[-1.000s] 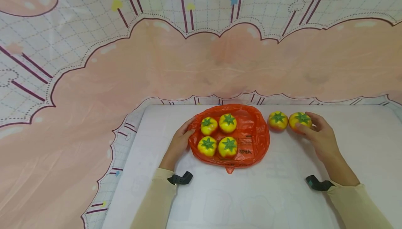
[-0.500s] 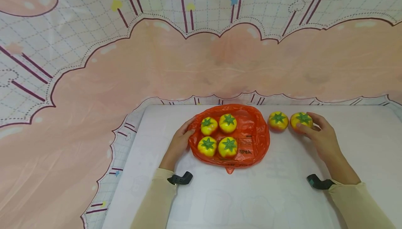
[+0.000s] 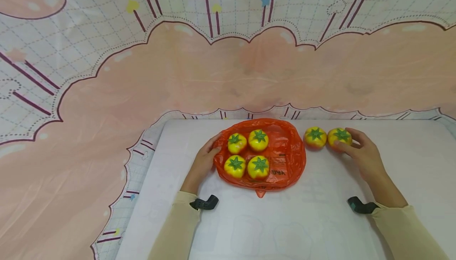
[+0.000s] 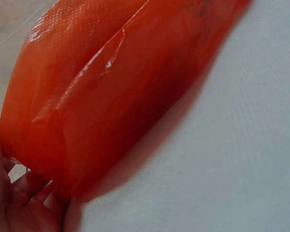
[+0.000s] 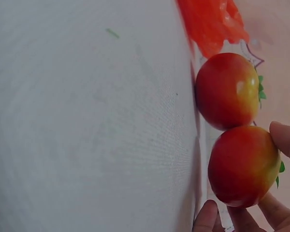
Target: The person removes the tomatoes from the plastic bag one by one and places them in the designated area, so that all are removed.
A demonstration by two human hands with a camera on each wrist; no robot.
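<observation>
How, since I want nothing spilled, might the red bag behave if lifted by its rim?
The red bag would probably be floppy, as its thin plastic is wrinkled. With the four fruits gathered toward its left side, it may sag there. Their rounded shape suggests they could roll together.

I am working at a white table in a makeshift, cloth-draped nook. A printed sheet is rising behind the table and running down its left side, showing peach scallops, stars and dashed grids. It is filling my background, leaving me unable to tell home from lab, and I am wearing black wrist devices.
</observation>
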